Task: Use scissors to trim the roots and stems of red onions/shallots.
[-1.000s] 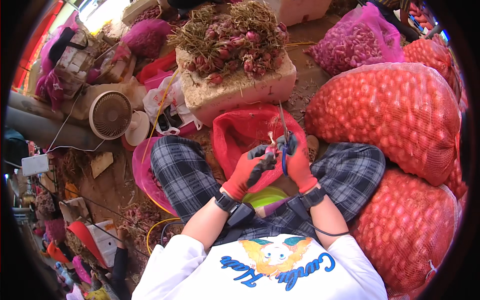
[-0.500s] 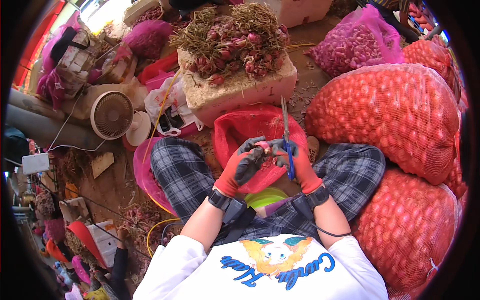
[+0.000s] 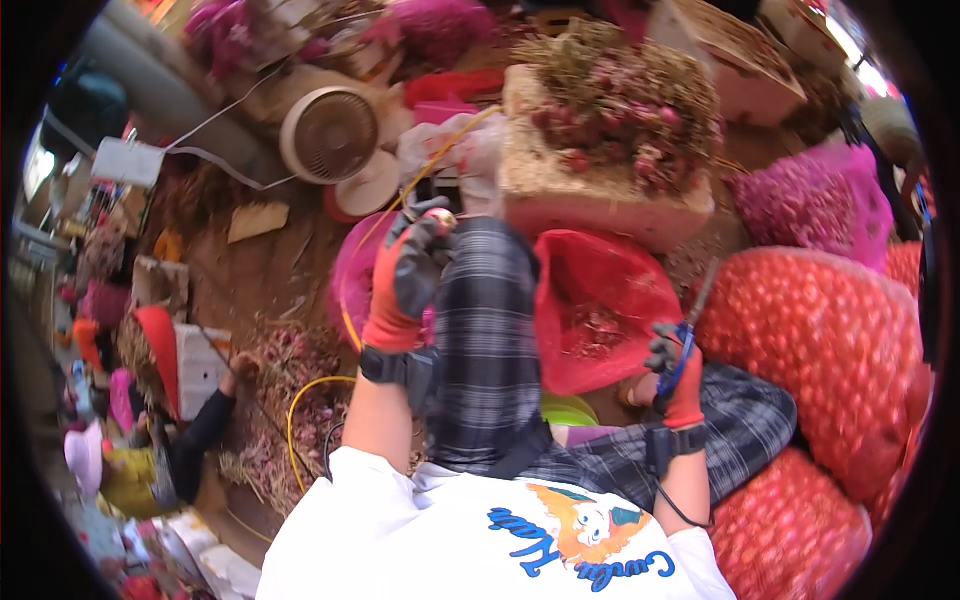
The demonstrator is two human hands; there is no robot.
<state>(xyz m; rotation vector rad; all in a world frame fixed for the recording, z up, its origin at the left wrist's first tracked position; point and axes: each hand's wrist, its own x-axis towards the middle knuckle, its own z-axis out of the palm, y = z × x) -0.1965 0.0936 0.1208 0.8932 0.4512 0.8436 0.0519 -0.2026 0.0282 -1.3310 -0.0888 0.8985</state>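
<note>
Your left hand (image 3: 405, 270) was up beside your left knee (image 3: 492, 245), fingers curled in, pinching a small bulb (image 3: 441, 216) near the fingertips. Bulb looked pinkish, onion or shallot type; blur hid finer detail. It sat above the rim area of a pink mesh bag (image 3: 358, 260) on the floor, well apart from your cutting tool.

Your right hand (image 3: 680, 375) was on the other side, above your right leg, wrapped around the blue handles of the scissors (image 3: 686, 335). Blades pointed away from you, leaning a bit right. Couldn't tell whether the blades were apart or together.

Both hands wore red gloves with dark grey fingers; a black wrist unit (image 3: 385, 366) was strapped on the left wrist, a similar one on the right.

Between your hands: red mesh bag (image 3: 567, 285), mouth open toward you, small reddish bits inside. A green basin (image 3: 568, 410) showed just below it, partly hidden by your trousers.

Beyond the bag stood a foam box (image 3: 610, 215) with a heap of bulbs on dry stems (image 3: 630, 115) on top. Fan (image 3: 335, 135) was left of the box. On the right: big red sack of bulbs (image 3: 800, 340), second red sack (image 3: 795, 530) nearer you, purple-pink sack (image 3: 810, 205) farther off.

On your left, a co-worker in a yellow top (image 3: 132, 482) had an arm out toward a pile of stemmed bulbs (image 3: 285, 405) on the floor.
</note>
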